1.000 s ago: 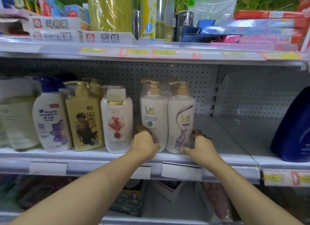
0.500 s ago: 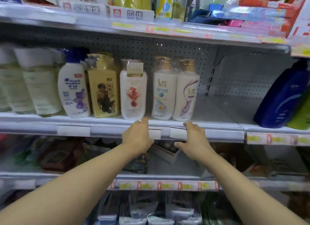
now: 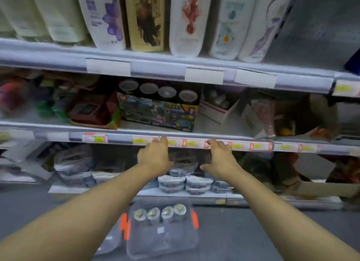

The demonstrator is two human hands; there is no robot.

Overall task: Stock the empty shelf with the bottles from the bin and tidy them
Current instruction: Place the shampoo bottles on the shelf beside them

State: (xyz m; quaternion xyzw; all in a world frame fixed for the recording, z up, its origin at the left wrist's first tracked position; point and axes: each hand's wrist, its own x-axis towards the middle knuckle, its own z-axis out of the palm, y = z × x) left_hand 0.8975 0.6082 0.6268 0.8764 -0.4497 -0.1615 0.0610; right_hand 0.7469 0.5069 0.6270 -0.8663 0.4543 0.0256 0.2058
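Both hands are empty and hang in mid-air in front of the shelving, palms down, between the stocked shelf above and the bin below. The left hand (image 3: 154, 157) has its fingers (image 3: 162, 141) loosely spread and released, their tips overlapping the price strip of the middle shelf (image 3: 194, 143) in this view; whether they touch it I cannot tell. The right hand (image 3: 221, 157) mirrors it, fingers relaxed and slightly bent, holding nothing. The clear bin (image 3: 161, 233) with orange latches sits on the floor directly beneath the forearms, placed close to the shelving so that each bottle needs only a short lift. Inside it a row of bottles in the bin (image 3: 159, 213) stands upright, only their caps showing, which leaves the necks and shoulders free for a grip from above. On the upper shelf (image 3: 155, 63) the shelved bottles (image 3: 185, 21) stand side by side with labels facing outward, near the front edge, as a shopper would need to read them; the rightmost pair lean together, touching. To their right the shelf floor is bare, which looks like the room meant for the next bottles. Judging by the open, paired hands above the bin, the likely step is a two-handed reach down for more stock. The frame is motion-blurred, so fine contact is uncertain.
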